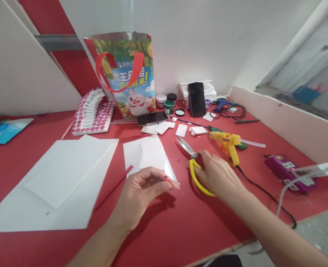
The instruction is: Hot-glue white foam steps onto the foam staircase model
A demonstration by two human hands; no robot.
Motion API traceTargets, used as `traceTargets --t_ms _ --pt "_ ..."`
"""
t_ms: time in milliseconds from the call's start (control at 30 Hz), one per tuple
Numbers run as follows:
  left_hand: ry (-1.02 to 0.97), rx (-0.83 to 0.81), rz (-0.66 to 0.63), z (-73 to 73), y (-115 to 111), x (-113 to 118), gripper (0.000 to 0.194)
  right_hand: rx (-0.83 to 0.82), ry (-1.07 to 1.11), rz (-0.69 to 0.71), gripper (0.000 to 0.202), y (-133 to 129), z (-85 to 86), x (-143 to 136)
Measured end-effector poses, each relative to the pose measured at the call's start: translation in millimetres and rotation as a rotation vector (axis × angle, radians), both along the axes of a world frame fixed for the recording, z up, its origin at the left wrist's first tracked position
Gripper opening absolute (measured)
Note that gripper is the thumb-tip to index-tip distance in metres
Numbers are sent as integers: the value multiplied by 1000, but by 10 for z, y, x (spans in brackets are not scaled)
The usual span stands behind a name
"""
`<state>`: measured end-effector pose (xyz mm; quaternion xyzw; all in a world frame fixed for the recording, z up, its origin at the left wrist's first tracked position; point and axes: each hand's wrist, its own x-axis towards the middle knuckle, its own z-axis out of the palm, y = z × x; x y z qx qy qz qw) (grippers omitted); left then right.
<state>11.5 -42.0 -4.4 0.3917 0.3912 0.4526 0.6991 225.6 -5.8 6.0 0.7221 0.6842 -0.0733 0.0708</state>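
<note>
My left hand (144, 191) is closed in a pinch above the red table. A small pale pink piece (175, 184) pokes out past the fingertips; its kind does not show. My right hand (215, 170) grips a pair of scissors (194, 163) with yellow handles, thumb and fingers by the pivot and the upper handle. The blades point away to the upper left, slightly apart. White sheets (152, 154) lie just beyond my left hand. To its left rests a thin red stick (113, 187).
Large white boards (69, 218) cover the left side. A yellow glue gun (230, 146) with a black cord lies right of the scissors, near a purple box (288, 172). Behind are small white pieces (181, 130), paint jars (169, 107), phones (152, 118) and a printed bag (130, 78).
</note>
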Motion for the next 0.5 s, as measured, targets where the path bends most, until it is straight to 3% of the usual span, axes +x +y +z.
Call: traceTargets --t_ms 167,367,500 --pt "38 135 23 -7 61 -176 9 10 -148 106 24 19 -8 -59" --pt "80 177 57 -17 97 -236 4 76 -104 191 28 -35 193 22" --pt "94 195 46 -7 83 -205 7 48 -189 -38 47 -158 340 288"
